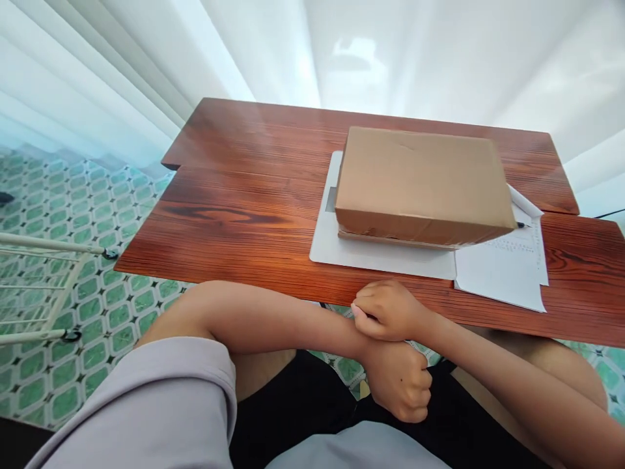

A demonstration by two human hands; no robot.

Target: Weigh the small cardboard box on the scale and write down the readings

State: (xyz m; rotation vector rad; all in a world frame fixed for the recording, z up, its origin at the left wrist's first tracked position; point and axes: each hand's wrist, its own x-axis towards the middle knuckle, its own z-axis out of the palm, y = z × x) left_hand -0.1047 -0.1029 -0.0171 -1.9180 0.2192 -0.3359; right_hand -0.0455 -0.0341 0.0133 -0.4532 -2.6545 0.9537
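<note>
Both hands sit low at the near edge of the table (234,202), crossed over one another; the left hand (400,381), reaching across from the left, is curled into a loose fist below the table edge and holds nothing that can be seen; the right hand (385,309) lies on top of the left wrist, its fingers (364,312) folded narrow and pressed against that wrist, touching skin and no object; whether anything small is pinched under those fingers cannot be told.

Nearest to the hands, just beyond them on the table, lies a white flat scale (351,251), its near edge close to the right hand but apart from it; a closed brown cardboard box (420,182) rests on top of the scale, covering most of it and overhanging it to the right; a small grey display (331,199) shows at the left side of the scale, partly hidden by the box.

Right of the scale, a white sheet of paper (502,273) lies flat, its left part tucked under the box; a dark pen (522,225) peeks out from beside the box's right near corner, resting on the paper.

Far behind the table hang pale curtains (122,71); on the left, green patterned floor tiles (58,195) carry a white wire rack (39,286); a lilac sleeve (161,397) covers the left upper arm at the near edge.
</note>
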